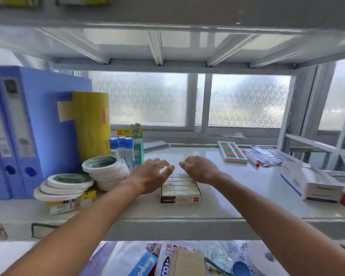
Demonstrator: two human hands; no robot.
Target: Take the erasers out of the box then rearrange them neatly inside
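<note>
Both hands reach out over the box. The left hand point(153, 175) has its fingers spread and loose, holding nothing. The right hand point(200, 169) is loose too, fingers bent a little, holding nothing. Under them sits the box point(180, 199) on the white shelf point(237, 196), and the erasers point(179, 185) lie in neat rows inside it. Rolls of tape point(106, 168) are piled to the left. Blue folders point(18, 132) stand past them.

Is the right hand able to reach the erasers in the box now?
Probably yes. The right hand hovers open just over the far end of the box, whose top is open, with the erasers exposed. Nothing lies between them; the left hand stays on the other side.
</note>
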